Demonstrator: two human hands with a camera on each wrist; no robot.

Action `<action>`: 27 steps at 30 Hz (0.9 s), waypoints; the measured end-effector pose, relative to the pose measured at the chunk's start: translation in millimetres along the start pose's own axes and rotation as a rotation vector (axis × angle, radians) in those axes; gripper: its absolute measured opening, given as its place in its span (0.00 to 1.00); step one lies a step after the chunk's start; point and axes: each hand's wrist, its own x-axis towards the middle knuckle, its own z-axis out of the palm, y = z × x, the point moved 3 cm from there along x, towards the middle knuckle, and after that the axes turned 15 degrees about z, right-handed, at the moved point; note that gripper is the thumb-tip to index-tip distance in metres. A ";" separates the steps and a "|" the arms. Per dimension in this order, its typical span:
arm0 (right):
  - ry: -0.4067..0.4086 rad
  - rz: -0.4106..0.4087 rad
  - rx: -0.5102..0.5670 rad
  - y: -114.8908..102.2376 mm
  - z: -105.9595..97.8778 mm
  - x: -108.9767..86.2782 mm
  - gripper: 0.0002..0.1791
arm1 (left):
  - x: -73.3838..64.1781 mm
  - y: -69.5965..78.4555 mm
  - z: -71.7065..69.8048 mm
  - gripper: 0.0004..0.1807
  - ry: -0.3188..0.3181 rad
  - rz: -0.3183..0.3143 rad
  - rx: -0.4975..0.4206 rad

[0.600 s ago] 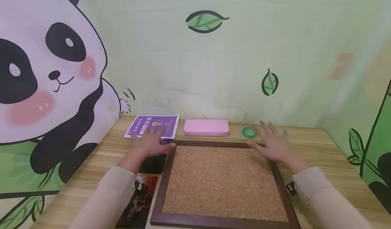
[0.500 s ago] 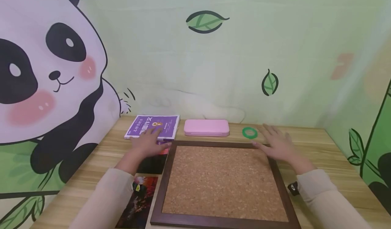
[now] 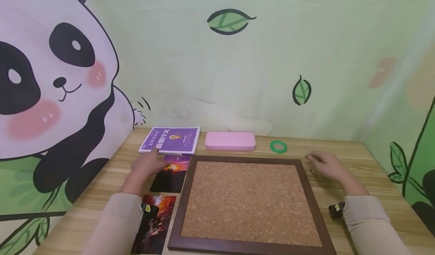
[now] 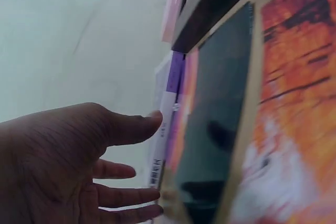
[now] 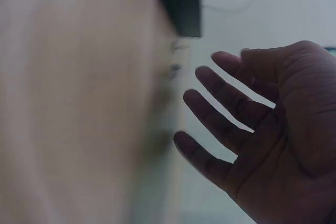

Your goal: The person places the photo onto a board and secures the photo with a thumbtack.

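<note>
My left hand [image 3: 145, 168] hovers at the left edge of a sunset photo [image 3: 175, 177], its thumb overlapping the picture in the head view. In the left wrist view its fingers [image 4: 126, 196] are spread and hold nothing. A second photo, with red and orange foliage [image 3: 156, 219], lies nearer on the table. My right hand [image 3: 326, 167] is beyond the right side of a cork board [image 3: 249, 202] with a dark brown frame, fingers loosely bent with nothing between them. Just below its fingertips lie small shiny bits [image 3: 312, 171], too small to name.
At the back of the wooden table [image 3: 360, 160] lie a purple book [image 3: 185, 143], a pink case [image 3: 230, 141] and a green ring [image 3: 278, 147]. A wall with a panda picture [image 3: 78, 77] rises behind and to the left.
Both hands have moved apart, away from the board's top corners: the left one leftward off the book, the right one rightward and nearer, its fingers now more bent. More of the sunset photo shows.
</note>
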 end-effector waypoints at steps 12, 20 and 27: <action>-0.071 0.039 0.129 36.9 12.4 -7.4 0.18 | 9.3 -17.9 28.0 0.43 0.148 -0.041 -0.184; -0.043 0.027 0.147 38.5 19.2 0.4 0.16 | 12.9 -24.5 31.6 0.31 0.179 -0.025 -0.211; -0.027 0.032 0.132 40.4 22.1 2.6 0.12 | 12.3 -22.6 32.3 0.26 0.204 -0.022 -0.274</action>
